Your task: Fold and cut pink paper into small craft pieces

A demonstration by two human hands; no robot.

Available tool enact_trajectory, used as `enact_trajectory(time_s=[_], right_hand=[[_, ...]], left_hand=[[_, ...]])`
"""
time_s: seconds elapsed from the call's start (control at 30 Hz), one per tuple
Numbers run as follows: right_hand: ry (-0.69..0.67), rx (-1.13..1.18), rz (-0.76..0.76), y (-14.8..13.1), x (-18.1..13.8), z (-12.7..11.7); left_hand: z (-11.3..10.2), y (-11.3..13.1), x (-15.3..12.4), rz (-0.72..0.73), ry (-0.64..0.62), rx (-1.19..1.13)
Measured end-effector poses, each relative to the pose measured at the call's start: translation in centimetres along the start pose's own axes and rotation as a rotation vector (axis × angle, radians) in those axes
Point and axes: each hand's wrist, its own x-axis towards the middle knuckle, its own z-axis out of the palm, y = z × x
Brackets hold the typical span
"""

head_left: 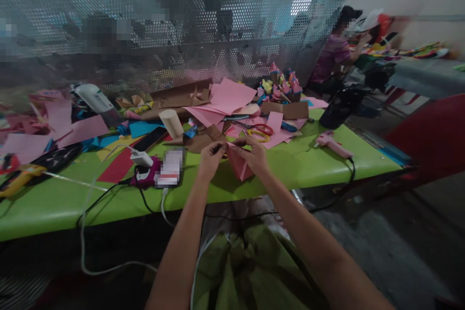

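Note:
A folded piece of pink paper is held up over the front edge of the green table. My right hand pinches its upper edge, the fingers closed on it. My left hand is closed at the paper's upper left corner, fingertips pressed together close to those of the right. Just beyond the hands lie scissors with red and yellow handles and a piece of brown paper.
Pink sheets and a cream cylinder are behind. Left are a phone, a purple power socket and cables. A pink glue gun lies right, its cord hanging over the edge. Another person sits far right.

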Motion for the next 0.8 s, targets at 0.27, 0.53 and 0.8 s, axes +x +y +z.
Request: enact_trajectory(time_s=[0.27, 0.53, 0.8], right_hand=[[-0.031, 0.023, -0.012, 0.09, 0.21, -0.27], [-0.034, 0.033, 0.017, -0.21, 0.69, 0.11], [-0.042, 0.045, 0.042, 0.0, 0.86, -0.01]], left_hand=[[0.08, 0.14, -0.15, 0.003, 0.004, 0.033], [-0.04, -0.03, -0.18, 0.027, -0.036, 0.093], [0.05, 0.28, -0.21, 0.009, -0.095, 0.083]])
